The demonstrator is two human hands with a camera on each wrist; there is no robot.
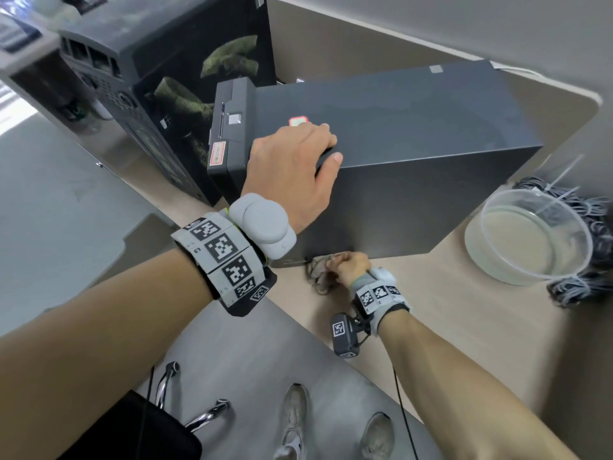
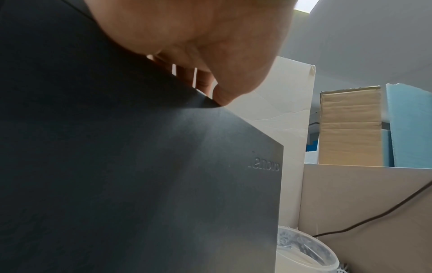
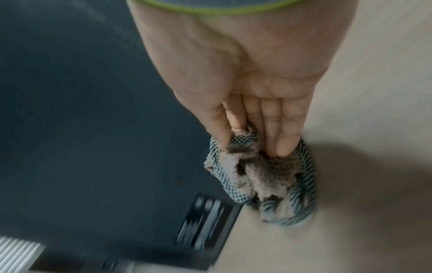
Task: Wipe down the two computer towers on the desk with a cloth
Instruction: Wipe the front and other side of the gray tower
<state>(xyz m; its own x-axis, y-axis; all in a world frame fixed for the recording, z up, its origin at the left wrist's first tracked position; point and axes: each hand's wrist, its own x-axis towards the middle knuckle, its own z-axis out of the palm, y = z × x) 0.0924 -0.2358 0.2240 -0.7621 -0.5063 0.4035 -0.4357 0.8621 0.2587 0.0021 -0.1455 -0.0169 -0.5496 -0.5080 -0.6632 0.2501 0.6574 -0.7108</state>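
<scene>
A dark grey computer tower [image 1: 414,121] stands on the beige desk [image 1: 431,313], beside a black tower [image 1: 159,61] with a glossy side panel at the back left. My left hand [image 1: 292,161] rests on the grey tower's top front corner, fingers lying on top and thumb down over the near edge; the left wrist view shows that thumb on the edge [image 2: 219,96]. My right hand [image 1: 351,265] pinches a crumpled checked cloth [image 1: 318,270] at the tower's bottom front corner, where it meets the desk. Seen from the right wrist, thumb and fingers hold the cloth [image 3: 264,175] beside the dark panel [image 3: 81,110].
A clear plastic bowl [image 1: 477,257] of cloudy water stands on the desk right of the grey tower, with a bundle of dark cables and white zip ties [image 1: 593,227] behind it. Partition walls close the desk's back. A chair's chrome legs [image 1: 205,416] are on the floor below.
</scene>
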